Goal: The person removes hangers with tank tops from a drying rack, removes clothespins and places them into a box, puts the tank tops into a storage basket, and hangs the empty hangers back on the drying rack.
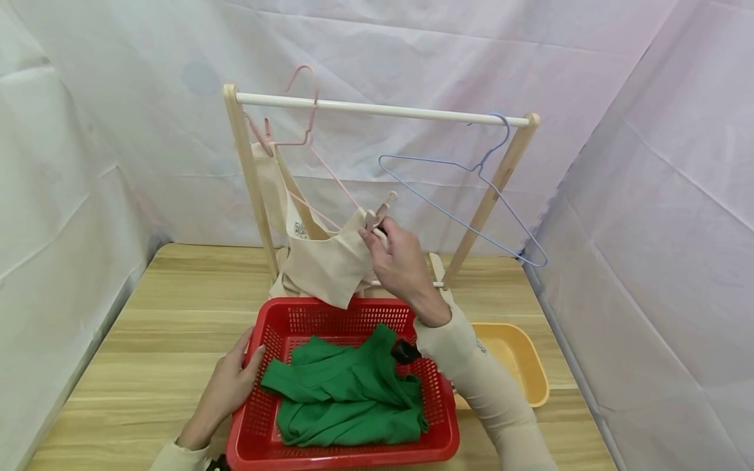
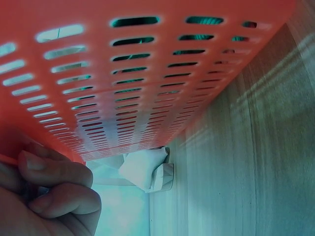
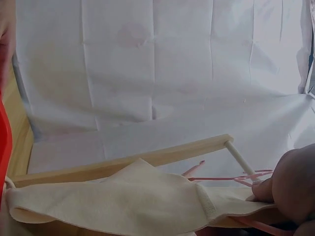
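My right hand (image 1: 400, 258) is raised in front of the rack, pinching a pale pink clothes peg (image 1: 381, 208) at one shoulder of a beige sleeveless top (image 1: 330, 258). The top hangs slanted on a pink hanger (image 1: 336, 178), whose hook overlaps the rail; its other shoulder is up at the left, beside a second pink clip (image 1: 268, 129). In the right wrist view, fingers (image 3: 295, 184) are close on the cloth and the hanger. My left hand (image 1: 232, 379) grips the left rim of a red basket (image 1: 438, 418), fingers curled in the left wrist view. A green garment (image 1: 353, 386) lies crumpled inside.
A rack with a white rail (image 1: 377, 109) and wooden legs stands at the back of the wooden table (image 1: 135, 360). On the rail's right end hangs a bare blue hanger (image 1: 448, 203). A yellow tray (image 1: 533, 356) sits right of the basket, partly behind my right sleeve. White cloth walls enclose the table.
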Tool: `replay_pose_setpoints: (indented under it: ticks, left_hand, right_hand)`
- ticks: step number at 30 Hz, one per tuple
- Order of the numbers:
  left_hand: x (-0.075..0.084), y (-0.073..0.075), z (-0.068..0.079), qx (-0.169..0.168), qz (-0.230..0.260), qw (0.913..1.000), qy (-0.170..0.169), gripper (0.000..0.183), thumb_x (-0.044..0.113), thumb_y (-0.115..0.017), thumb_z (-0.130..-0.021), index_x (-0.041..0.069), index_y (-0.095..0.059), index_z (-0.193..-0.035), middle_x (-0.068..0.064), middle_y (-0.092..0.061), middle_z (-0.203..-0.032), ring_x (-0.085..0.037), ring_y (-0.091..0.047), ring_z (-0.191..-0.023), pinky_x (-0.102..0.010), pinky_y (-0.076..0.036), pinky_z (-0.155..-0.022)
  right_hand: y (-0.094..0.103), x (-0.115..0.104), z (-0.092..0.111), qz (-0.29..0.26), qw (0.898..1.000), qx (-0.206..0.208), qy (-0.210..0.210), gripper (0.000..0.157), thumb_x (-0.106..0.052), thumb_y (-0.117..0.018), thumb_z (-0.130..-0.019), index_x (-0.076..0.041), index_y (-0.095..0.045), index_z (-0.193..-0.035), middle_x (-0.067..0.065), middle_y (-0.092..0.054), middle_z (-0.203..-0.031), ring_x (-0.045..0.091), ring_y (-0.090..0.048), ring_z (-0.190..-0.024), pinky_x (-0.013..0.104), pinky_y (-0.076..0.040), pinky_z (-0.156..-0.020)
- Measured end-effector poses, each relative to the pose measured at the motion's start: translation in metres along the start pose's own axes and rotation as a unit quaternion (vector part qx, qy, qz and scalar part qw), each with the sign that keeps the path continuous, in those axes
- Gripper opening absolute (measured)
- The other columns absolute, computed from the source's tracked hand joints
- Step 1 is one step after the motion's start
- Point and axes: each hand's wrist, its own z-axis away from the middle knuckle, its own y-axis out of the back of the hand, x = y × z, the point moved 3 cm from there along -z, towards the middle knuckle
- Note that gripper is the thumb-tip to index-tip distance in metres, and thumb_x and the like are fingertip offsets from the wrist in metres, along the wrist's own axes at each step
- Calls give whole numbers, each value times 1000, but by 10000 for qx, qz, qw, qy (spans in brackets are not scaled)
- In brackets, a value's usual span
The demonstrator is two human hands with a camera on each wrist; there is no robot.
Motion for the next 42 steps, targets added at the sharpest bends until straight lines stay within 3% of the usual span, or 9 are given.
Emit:
replay_pose_setpoints:
  ticks: [2, 7, 13, 19, 23, 26, 32, 35, 42]
  left_hand:
    - [0, 0, 0, 10, -17, 10000, 14, 51, 27, -47, -106, 14, -31, -153, -24, -67, -101, -18, -69, -58, -32, -55, -46]
    - [0, 0, 1, 0, -13, 10000, 45, 50, 26, -47, -106, 14, -31, -153, -25, -67, -101, -19, -69, -58, -32, -55, -46]
    - [1, 0, 1, -36, 32, 10000, 61, 51, 26, -47, -106, 14, -31, -153, -25, -66, -100, -19, -69, -58, -33, -55, -46]
    - [1, 1, 1, 8, -79, 10000, 20, 50, 25, -47, -106, 14, -32, -152, -24, -67, -98, -19, -69, -58, -32, -55, -46]
    - [0, 1, 1, 9, -90, 10000, 19, 50, 26, -47, -106, 14, -31, -153, -25, -67, -99, -19, -69, -58, -32, -55, -46]
    - [0, 0, 1, 14, -97, 9999, 22, 50, 26, -47, -106, 13, -31, -153, -25, -67, -99, -19, -69, -58, -32, -55, -46]
    - [1, 0, 1, -5, -60, 10000, -3, 50, 26, -47, -106, 14, -32, -153, -25, -67, -99, -19, -69, -58, -32, -55, -46]
    - [1, 0, 1, -12, -51, 10000, -32, 50, 26, -47, -106, 14, -32, -152, -24, -67, -100, -18, -69, -58, -32, -55, -46]
    - [2, 0, 1, -37, 0, 10000, -15, 50, 27, -46, -107, 14, -31, -153, -24, -67, -100, -19, -69, -58, -32, -55, -46]
  right_hand:
    - [4, -1, 2, 52, 10000, 18, 39, 15, -18, -59, -101, -3, -63, -104, 11, -67, -100, 10, -34, -55, 26, -33, -52]
    - [14, -2, 6, 120, 9999, 36, 118, 16, -17, -59, -100, -2, -63, -105, 11, -63, -89, 10, -29, -53, 26, -31, -50]
    - [25, -2, 12, 169, 9997, 53, 142, 16, -17, -60, -100, -2, -64, -106, 11, -64, -95, 10, -27, -53, 26, -29, -48]
    - [34, -2, 18, 93, 9995, 84, 287, 12, -11, -61, -99, 0, -64, -102, 13, -67, -102, 14, -37, -59, 27, -34, -55]
    - [41, -1, 24, 105, 9993, 128, 324, 10, -10, -61, -98, 0, -64, -100, 13, -69, -104, 18, -52, -74, 27, -42, -64]
    - [46, -1, 28, 113, 9992, 100, 365, 10, -10, -62, -98, 0, -63, -100, 14, -69, -105, 19, -54, -80, 27, -44, -68]
    - [57, 0, 37, 196, 9986, 71, 479, 9, -9, -63, -97, 0, -63, -100, 13, -67, -95, 17, -44, -64, 25, -37, -58]
    - [63, -1, 42, 204, 9987, 23, 463, 9, -8, -63, -97, -1, -63, -102, 10, -65, -92, 15, -45, -67, 26, -38, -60]
    - [79, -1, 52, 33, 9987, -26, 504, 7, -2, -62, -96, 2, -64, -102, 4, -47, -69, 10, -40, -58, 23, -37, -55]
